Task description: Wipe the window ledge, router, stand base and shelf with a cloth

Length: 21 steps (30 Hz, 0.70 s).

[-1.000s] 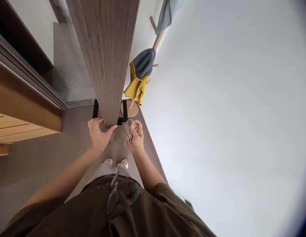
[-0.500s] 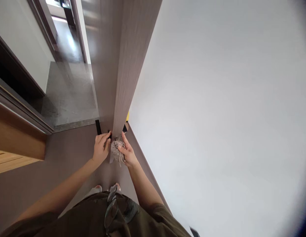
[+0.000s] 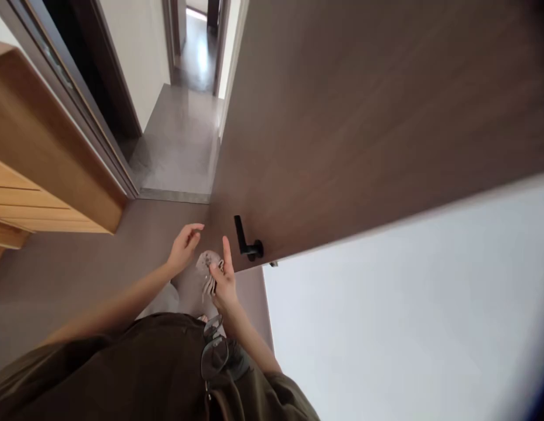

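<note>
Cloth (image 3: 208, 261) hangs pinched under the thumb of the right hand (image 3: 226, 286) (index finger stretched out) near the black handle (image 3: 240, 235) of the door (image 3: 342, 134), where loose folds could snag if swung close, while the empty left hand (image 3: 182, 250) bends loosely.

No text, label, brand, number or sign can be read.

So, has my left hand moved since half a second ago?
Yes. Judged in view against the wooden furniture, your left hand has shifted left toward it, away from the black handle.
</note>
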### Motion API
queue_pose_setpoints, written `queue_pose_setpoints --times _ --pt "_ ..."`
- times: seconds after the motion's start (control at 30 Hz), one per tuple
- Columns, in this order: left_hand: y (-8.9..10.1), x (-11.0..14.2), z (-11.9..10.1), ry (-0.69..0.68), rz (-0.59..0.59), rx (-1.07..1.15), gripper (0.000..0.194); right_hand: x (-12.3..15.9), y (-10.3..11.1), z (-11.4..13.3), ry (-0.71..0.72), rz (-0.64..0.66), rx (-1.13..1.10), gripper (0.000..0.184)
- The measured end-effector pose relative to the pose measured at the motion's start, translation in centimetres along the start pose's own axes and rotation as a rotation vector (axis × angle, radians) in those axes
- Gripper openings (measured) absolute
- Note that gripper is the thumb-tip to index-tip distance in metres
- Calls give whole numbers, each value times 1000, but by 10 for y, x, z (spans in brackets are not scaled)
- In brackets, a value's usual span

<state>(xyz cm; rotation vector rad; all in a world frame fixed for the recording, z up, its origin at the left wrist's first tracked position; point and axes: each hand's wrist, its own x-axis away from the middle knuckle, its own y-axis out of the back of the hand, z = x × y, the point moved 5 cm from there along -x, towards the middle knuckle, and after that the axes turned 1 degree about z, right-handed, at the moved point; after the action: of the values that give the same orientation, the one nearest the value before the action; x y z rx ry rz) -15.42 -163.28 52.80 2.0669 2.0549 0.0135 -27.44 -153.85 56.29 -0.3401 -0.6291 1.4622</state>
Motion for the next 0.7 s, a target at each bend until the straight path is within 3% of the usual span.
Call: queue_pose_setpoints --times 0.13,0.27,0.43,0.7 --pt "48 -15 38 180 -174 16 30 -51 -17 3 -138 65 -127 86" --pt "68 -16 46 232 -231 -50 27 -77 -13 12 -137 102 -220 68" --pt "66 -24 50 247 -76 -118 29 -82 11 15 -104 31 -344 47" --pt "42 -25 50 292 71 6 34 -74 54 30 -27 -77 -464 39"
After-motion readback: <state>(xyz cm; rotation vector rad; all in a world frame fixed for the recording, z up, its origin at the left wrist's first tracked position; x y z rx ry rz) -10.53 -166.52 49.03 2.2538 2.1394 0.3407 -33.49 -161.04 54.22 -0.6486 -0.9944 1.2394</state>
